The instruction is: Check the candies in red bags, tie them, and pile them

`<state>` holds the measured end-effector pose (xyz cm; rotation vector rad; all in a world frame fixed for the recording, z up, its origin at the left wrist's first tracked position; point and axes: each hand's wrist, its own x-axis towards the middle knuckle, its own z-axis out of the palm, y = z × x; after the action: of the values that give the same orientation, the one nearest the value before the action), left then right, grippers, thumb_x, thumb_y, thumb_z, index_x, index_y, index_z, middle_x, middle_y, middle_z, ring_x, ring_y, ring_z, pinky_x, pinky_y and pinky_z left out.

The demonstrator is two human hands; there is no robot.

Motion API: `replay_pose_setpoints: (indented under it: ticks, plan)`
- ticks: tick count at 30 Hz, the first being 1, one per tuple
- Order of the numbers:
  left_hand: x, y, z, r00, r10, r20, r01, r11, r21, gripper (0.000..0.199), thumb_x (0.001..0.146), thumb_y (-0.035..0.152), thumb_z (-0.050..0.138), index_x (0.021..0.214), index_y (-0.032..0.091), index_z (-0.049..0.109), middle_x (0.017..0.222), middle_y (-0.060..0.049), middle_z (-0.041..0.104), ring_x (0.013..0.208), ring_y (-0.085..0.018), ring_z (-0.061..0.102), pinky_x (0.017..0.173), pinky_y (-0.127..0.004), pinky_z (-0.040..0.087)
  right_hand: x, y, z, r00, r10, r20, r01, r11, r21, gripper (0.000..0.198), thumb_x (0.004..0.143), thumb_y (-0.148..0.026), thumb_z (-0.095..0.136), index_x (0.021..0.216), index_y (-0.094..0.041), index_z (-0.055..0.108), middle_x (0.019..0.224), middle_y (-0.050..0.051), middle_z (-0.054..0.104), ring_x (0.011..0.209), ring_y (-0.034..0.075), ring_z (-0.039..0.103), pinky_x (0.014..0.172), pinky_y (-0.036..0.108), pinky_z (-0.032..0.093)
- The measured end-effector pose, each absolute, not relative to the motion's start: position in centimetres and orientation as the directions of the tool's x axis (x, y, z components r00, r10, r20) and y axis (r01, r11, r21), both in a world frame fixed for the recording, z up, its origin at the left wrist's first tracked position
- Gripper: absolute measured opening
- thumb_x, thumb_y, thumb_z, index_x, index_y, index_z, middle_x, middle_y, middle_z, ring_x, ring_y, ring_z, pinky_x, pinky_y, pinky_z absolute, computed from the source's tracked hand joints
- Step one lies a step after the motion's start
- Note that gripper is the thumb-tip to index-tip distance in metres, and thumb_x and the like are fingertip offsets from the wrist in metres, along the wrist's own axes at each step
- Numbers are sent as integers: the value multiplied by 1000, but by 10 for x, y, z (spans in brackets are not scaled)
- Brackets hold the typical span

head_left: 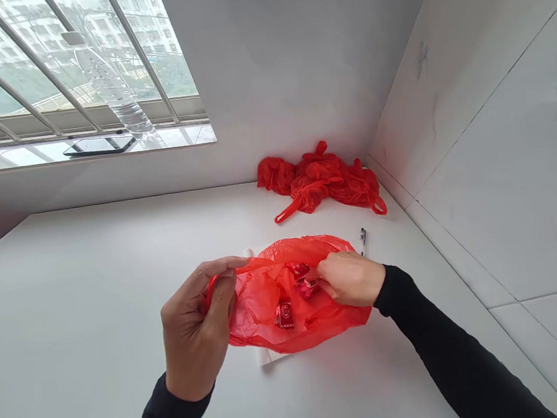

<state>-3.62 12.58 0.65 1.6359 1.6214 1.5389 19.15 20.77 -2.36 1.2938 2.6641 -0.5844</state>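
Note:
A thin red plastic bag (269, 304) lies open on the white counter (69, 313). My left hand (197, 332) pinches the bag's left rim and holds the mouth up. My right hand (349, 278) reaches into the bag's mouth from the right, fingertips on a small red packet (303, 286). Another small red packet (285, 314) shows through the plastic lower down. A white sheet (268, 356) pokes out from under the bag.
A heap of tied red bags (323, 180) sits in the back corner by the tiled wall (504, 163). A pen (362, 239) lies just behind the bag. On the windowsill stand a water bottle (114, 93) and a dark phone (100, 146).

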Motion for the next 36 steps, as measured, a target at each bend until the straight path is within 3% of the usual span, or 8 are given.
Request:
replay_pose_setpoints:
  ticks: [7, 14, 19, 24, 29, 31, 33, 36]
  plan:
    - [-36, 127, 4, -217, 875, 434, 491, -286, 823, 20, 93, 18, 59, 92, 27, 77, 73, 4, 67, 56, -9, 48, 51, -23, 39, 191, 214, -25, -578, 766, -282, 816, 539, -208, 23, 91, -10, 51, 99, -18, 71, 82, 9, 71, 72, 23, 63, 58, 31, 31]
    - [-37, 129, 5, -221, 854, 471, 493, -319, 809, 22, 92, 15, 58, 91, 29, 76, 80, 3, 70, 66, -9, 57, 58, -20, 45, 209, 206, -5, -513, 824, -242, 858, 502, -107, 28, 99, -17, 43, 79, -17, 63, 73, 7, 64, 65, 21, 59, 56, 31, 28]
    - [-37, 127, 4, -190, 859, 475, 474, -343, 811, 20, 93, 18, 59, 93, 29, 76, 60, 6, 59, 47, -8, 40, 44, -22, 36, 211, 213, -4, -525, 785, -330, 845, 526, -95, 21, 91, -21, 56, 71, -18, 59, 66, 4, 60, 64, 20, 58, 53, 30, 27]
    - [-38, 125, 5, -189, 866, 462, 497, -322, 806, 18, 94, 21, 59, 94, 30, 75, 64, 6, 61, 49, -7, 43, 46, -21, 38, 214, 212, 0, -550, 757, -352, 830, 542, -131, 25, 92, -24, 55, 67, -19, 56, 61, 2, 57, 59, 17, 54, 52, 29, 28]
    - [-38, 126, 6, -221, 888, 403, 456, -271, 848, 12, 92, 29, 65, 100, 31, 73, 77, 5, 69, 55, -8, 52, 48, -18, 43, 228, 201, 23, -543, 790, -285, 833, 463, -303, 32, 98, -39, 54, 73, -21, 64, 64, -1, 63, 58, 15, 53, 56, 29, 32]
    - [-38, 128, 7, -201, 909, 364, 456, -242, 856, 22, 89, 34, 68, 110, 31, 70, 76, 4, 69, 54, -9, 51, 46, -19, 44, 231, 198, 29, -533, 799, -279, 830, 431, -355, 29, 95, -45, 59, 80, -22, 68, 68, -2, 65, 61, 15, 55, 57, 29, 34]
    - [-38, 130, 8, -191, 929, 316, 487, -190, 852, 35, 87, 40, 69, 120, 31, 65, 69, 5, 65, 53, -11, 51, 47, -21, 46, 232, 197, 31, -550, 788, -277, 819, 444, -364, 21, 90, -42, 66, 85, -22, 69, 66, -3, 63, 61, 16, 55, 55, 29, 34]
    - [-39, 135, 7, -251, 945, 209, 537, -44, 842, 40, 89, 48, 65, 125, 30, 62, 81, 1, 68, 65, -15, 59, 54, -24, 51, 234, 197, 28, -606, 754, -253, 784, 513, -349, 7, 83, -26, 70, 88, -21, 69, 69, -1, 63, 65, 18, 58, 55, 29, 35]
